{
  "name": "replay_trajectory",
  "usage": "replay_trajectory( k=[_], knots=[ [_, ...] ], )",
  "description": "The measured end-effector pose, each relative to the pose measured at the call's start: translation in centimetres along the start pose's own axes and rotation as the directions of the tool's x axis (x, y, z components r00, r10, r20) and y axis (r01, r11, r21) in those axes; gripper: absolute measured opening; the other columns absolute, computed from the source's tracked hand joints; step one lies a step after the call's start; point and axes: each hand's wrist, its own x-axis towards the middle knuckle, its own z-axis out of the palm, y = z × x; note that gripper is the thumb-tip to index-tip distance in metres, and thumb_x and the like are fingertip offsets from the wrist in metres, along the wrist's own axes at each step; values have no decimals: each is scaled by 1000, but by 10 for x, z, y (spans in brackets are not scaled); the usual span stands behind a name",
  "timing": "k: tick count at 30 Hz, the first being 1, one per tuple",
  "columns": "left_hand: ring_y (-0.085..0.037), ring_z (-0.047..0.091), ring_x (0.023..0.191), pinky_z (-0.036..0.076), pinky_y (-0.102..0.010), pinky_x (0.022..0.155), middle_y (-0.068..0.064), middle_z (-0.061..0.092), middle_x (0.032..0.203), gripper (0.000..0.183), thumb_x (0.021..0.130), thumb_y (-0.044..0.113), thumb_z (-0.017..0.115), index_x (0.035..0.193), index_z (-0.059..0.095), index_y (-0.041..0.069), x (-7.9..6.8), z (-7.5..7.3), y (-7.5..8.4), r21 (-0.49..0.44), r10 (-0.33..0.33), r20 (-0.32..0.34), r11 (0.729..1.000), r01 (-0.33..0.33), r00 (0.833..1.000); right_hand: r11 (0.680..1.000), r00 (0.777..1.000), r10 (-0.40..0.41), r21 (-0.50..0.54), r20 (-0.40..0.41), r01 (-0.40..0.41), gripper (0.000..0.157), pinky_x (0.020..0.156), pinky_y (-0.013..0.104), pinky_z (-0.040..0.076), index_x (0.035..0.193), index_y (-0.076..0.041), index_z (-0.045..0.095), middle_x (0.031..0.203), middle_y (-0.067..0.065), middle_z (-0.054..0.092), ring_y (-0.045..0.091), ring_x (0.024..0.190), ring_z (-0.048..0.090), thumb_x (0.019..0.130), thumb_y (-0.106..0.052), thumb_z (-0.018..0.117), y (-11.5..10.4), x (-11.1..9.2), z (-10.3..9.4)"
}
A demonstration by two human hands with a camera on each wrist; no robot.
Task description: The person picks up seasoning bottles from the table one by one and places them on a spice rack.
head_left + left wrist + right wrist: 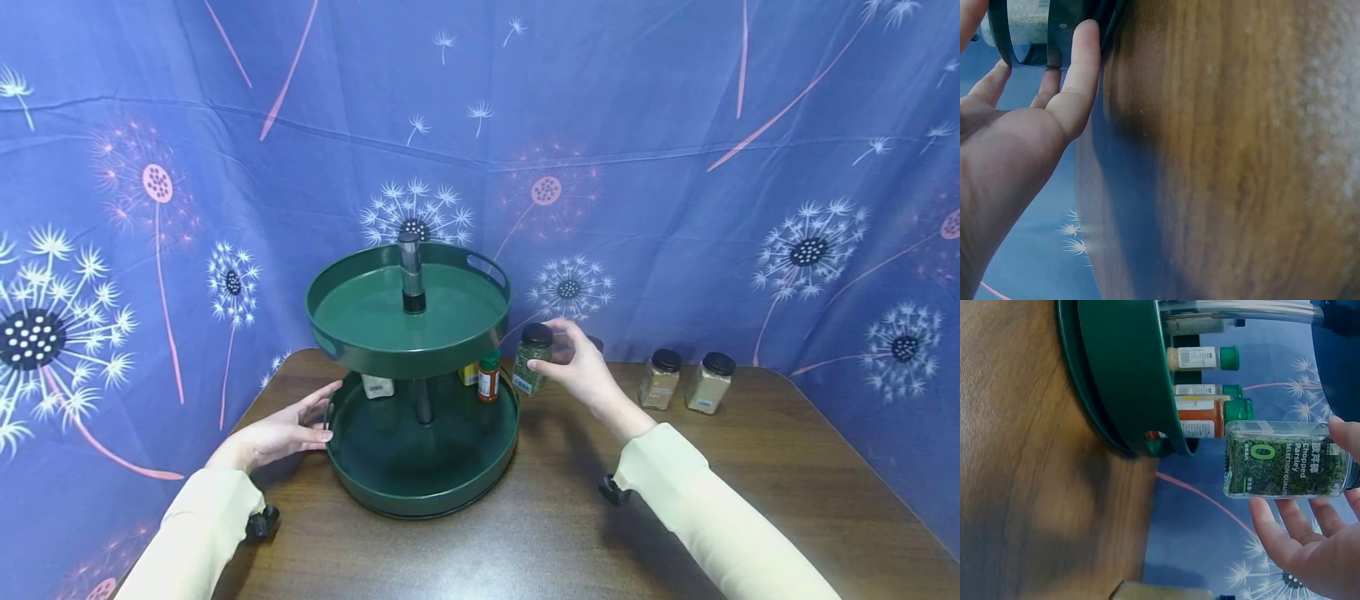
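Note:
A green two-tier turntable rack (pixel 420 500) stands on the table. My left hand (pixel 281 429) touches the left side of its lower tray, fingers fairly straight against the wall (pixel 1060 37) near a handle cut-out. My right hand (pixel 577 367) pinches a black-capped jar of chopped parsley (pixel 1285 459) between thumb and fingers. The jar is raised just right of the lower tray, slightly tilted in the head view. At the tray's right rear are a red-brown spice bottle (pixel 488 383) with a green cap and a yellow-labelled container (pixel 470 374). A pale container (pixel 377 386) sits at the left rear.
Two black-capped spice jars stand at the table's back right, a tan jar (pixel 660 382) and a paler jar (pixel 708 386). Another dark cap (pixel 596 342) shows partly behind my right hand. The upper tray (pixel 367 312) overhangs the lower one. A blue dandelion-print cloth (pixel 675 250) hangs behind.

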Motion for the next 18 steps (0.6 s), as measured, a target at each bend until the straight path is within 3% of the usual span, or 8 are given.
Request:
replay_trajectory(
  k=[9, 18],
  knots=[
    [-54, -6, 136, 48, -29, 89, -27, -23, 150, 89, 92, 0, 56, 152, -8, 20, 1, 0, 1, -9, 3, 5, 1000, -3, 1000, 1000, 1000, -7, -19, 15, 7, 65, 72, 37, 52, 131, -20, 46, 128, 13, 54, 33, 102, 59, 76, -25, 80, 0, -2, 15],
    [-54, -8, 136, 48, -30, 89, -26, -24, 150, 90, 92, -1, 56, 152, -8, 20, 1, 0, -1, -20, -1, 4, 1000, 1, 1000, 998, 998, -46, -35, 43, 47, 63, 82, 43, 50, 130, -21, 47, 125, 10, 56, 29, 105, 60, 76, -26, 80, -2, -4, 30]
  ],
)
